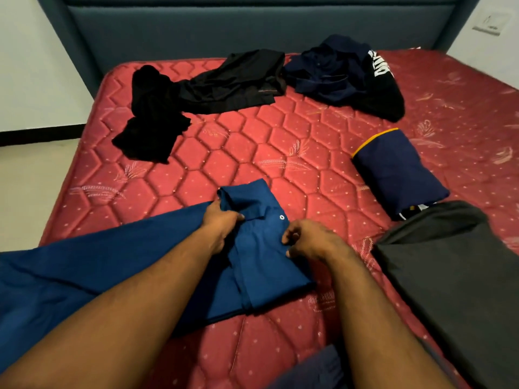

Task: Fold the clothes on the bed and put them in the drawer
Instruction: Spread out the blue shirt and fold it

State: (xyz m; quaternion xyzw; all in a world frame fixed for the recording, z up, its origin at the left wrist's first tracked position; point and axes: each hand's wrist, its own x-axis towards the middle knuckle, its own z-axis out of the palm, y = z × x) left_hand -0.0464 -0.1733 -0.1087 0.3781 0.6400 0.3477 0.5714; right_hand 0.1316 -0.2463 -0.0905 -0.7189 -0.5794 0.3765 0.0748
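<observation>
A blue shirt [261, 259] with a collar and a white button lies on the red quilted mattress [252, 141] right in front of me, its body trailing off to the left. My left hand [222, 220] grips the fabric beside the collar. At the button placket, my right hand [306, 238] pinches the shirt's right edge. A folded navy garment with a yellow trim [398, 172] rests to the right. No drawer is in view.
Unfolded clothes lie near the headboard: a black piece [153, 119], a black pair of shorts [236, 82] and a navy heap with white lettering [345, 74]. A dark grey garment [455, 276] covers the near right corner. The padded blue headboard [252, 26] stands behind; floor lies to the left.
</observation>
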